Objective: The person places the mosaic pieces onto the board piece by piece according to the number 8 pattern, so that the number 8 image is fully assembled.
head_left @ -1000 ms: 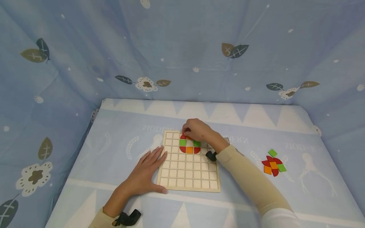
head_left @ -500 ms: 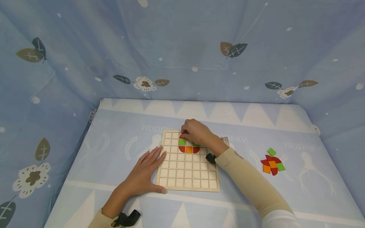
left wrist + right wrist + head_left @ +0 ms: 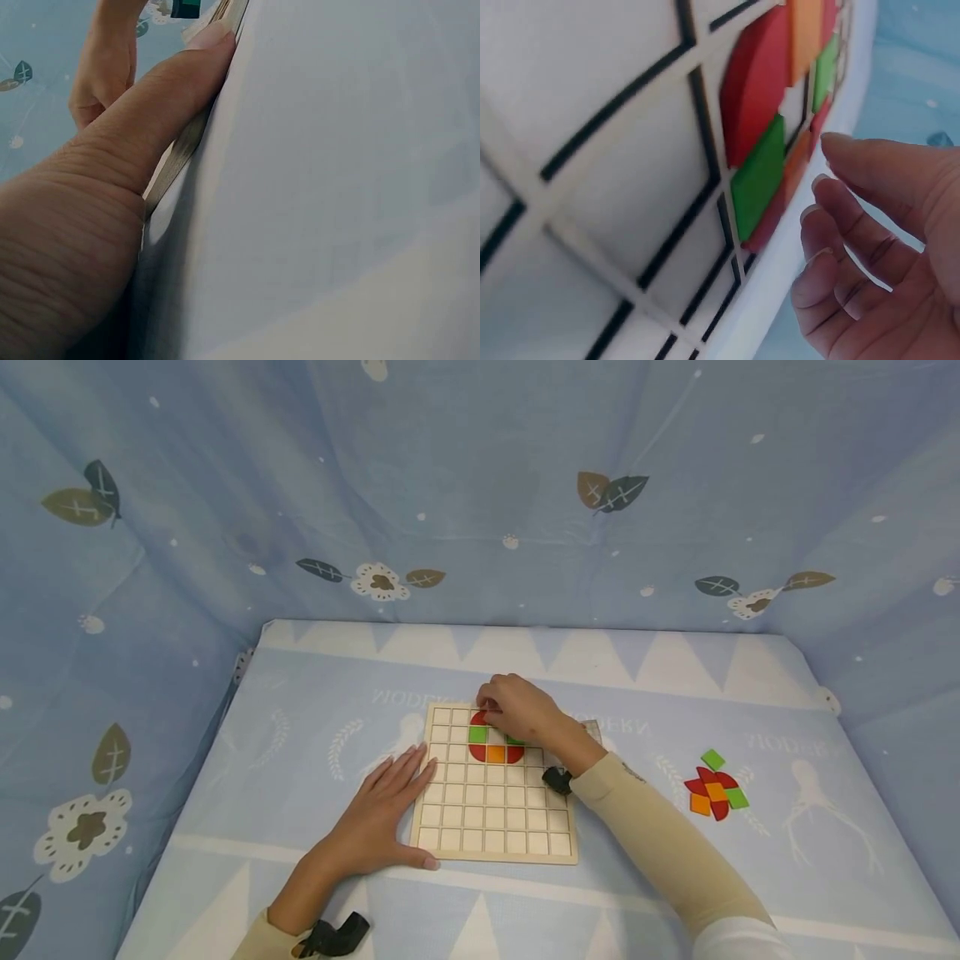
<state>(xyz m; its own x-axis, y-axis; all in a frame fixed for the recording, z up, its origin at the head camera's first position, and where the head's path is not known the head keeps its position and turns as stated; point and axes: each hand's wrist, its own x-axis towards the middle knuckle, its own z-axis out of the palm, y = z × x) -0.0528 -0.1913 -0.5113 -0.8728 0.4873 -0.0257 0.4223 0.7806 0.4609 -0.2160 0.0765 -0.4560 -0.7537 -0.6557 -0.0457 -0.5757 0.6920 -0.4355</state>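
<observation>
A square wooden grid board lies on the cloth-covered table. A ring of red, green and orange tiles sits in its far rows, including a red quarter-round tile, a green square and an orange square. My left hand rests at the board's left side, fingers spread, with the thumb along the near edge. Over the far rows, my right hand has its loosely bent fingertips right at the far-left red tile. Nothing shows between thumb and fingers in the right wrist view; the hand partly covers the ring.
A pile of loose red, orange and green tiles lies on the table to the right. A small see-through object sits behind the right wrist. Blue patterned cloth hangs behind and along both sides.
My right hand stays over the far rows, its fingertips shifting slightly around the far-left red tile. The left hand keeps its place; the head view has shifted a little.
</observation>
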